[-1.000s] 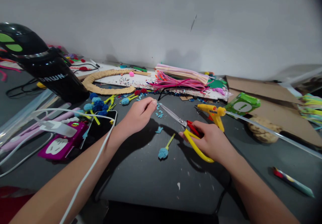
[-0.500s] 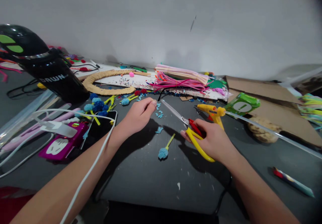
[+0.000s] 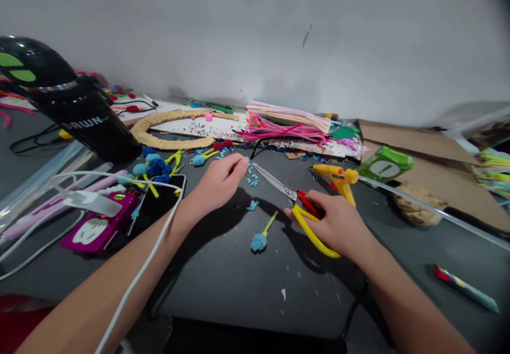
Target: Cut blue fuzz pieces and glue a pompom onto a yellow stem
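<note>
Head view: the scissors (image 3: 290, 192) are at the centre of the frame, gripped by the right hand (image 3: 334, 222), with the fingers around the handles and the blades pointing to the upper left. The blade tips lie just beside the fingertips of the left hand (image 3: 223, 181); contact cannot be confirmed. The left fingers are closed in a pinch; whether anything small is between them cannot be made out. Blue clippings (image 3: 252, 205) are scattered on the tabletop (image 3: 231, 285) between the hands, and a blue flower (image 3: 258, 242) lies below them, its stem towards the upper right. A white cable (image 3: 133, 284) crosses over the left forearm at lower left, near a purple socket block (image 3: 99, 227). A black bottle (image 3: 93, 126) occupies the upper left. Pink pipe cleaners (image 3: 279, 129) lie bundled beyond the hands. A yellow glue gun (image 3: 338, 175) rests just beyond the right hand, near a green packet (image 3: 388, 164). Condition of the scissors: silver blades, visible pivot screw, one red handle and one yellow. The flower has a fuzzy light-blue head and a yellow-green stem.
</note>
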Available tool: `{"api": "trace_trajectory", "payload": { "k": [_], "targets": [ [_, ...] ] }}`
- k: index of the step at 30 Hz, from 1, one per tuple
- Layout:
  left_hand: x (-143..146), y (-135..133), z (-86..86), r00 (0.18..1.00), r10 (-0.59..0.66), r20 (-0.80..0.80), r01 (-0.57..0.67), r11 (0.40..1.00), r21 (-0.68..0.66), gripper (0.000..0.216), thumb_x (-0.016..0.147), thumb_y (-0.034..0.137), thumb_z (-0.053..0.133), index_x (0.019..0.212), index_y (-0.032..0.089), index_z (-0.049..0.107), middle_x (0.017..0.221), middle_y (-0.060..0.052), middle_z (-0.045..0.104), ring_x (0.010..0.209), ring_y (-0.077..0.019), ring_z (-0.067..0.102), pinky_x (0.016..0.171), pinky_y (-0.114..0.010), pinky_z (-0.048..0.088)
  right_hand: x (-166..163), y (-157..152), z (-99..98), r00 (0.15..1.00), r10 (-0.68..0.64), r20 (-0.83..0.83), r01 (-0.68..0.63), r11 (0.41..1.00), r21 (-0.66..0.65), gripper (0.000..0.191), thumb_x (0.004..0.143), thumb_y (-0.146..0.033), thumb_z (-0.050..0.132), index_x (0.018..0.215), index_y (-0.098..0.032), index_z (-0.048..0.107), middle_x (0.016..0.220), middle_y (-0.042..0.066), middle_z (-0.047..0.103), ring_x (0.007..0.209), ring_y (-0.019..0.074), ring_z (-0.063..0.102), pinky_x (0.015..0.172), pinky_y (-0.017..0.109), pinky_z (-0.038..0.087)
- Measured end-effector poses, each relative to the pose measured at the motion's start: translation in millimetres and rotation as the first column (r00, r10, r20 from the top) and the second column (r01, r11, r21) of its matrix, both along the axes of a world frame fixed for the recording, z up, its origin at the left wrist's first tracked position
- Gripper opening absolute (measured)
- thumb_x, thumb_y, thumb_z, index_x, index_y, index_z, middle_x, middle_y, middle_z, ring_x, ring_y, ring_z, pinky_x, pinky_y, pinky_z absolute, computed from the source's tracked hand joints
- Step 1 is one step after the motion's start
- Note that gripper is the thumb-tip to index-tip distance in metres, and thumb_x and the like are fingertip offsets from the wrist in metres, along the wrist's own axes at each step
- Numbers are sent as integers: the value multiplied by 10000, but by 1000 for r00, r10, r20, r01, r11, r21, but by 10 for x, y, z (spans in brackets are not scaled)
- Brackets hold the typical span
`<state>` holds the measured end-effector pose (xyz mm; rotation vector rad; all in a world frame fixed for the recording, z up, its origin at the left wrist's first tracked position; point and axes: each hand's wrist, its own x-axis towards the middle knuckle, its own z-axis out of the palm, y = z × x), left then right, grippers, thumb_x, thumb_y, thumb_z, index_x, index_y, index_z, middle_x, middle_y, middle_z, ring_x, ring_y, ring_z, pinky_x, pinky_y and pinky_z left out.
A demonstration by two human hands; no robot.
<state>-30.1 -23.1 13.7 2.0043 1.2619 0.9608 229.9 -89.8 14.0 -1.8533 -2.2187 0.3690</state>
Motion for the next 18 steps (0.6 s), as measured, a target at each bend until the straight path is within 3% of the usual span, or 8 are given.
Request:
{"api": "trace_trajectory", "payload": {
  "k": [18],
  "targets": [
    [-1,5,2,999,4,-34,-4,1000,0,373,996,411,382,693,192,377,634,41,354,598,-113,344,579,-273,274,16,-2,-20,1000,14,24,-14,1000,27,456,803,-652,576,686,-226,461,568,-27,484,537,128,360,526,263,206]
  ]
}}
